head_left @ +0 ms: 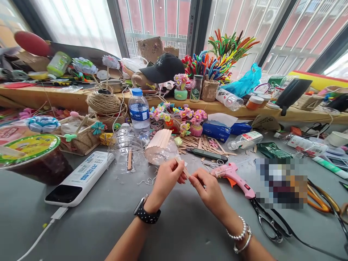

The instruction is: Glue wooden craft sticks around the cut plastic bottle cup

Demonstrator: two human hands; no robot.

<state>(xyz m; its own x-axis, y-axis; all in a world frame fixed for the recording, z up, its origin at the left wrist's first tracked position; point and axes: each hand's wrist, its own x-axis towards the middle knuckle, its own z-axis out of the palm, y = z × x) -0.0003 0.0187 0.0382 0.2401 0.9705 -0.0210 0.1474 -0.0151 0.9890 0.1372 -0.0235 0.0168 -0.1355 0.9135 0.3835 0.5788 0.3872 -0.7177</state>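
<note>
My left hand (169, 178) pinches one end of a wooden craft stick (186, 172), and my right hand (206, 186) grips its other end. Both hands are close together above the grey table. Just behind them lies a clear plastic bottle piece (157, 154) with a row of craft sticks (161, 139) across its top. Another cut clear bottle (125, 143) with a single stick (129, 160) on its side is to the left. Loose craft sticks (199, 144) are piled behind, near a dark cutter (207, 155). A pink glue gun (236, 178) rests right of my right hand.
Left on the grey table (108, 228) are a white power bank (80, 179) with a cable and a large drink cup (35, 159). Black-handled scissors (272, 223) lie at the right. A water bottle (139, 112) stands behind, before a crowded wooden shelf (163, 105).
</note>
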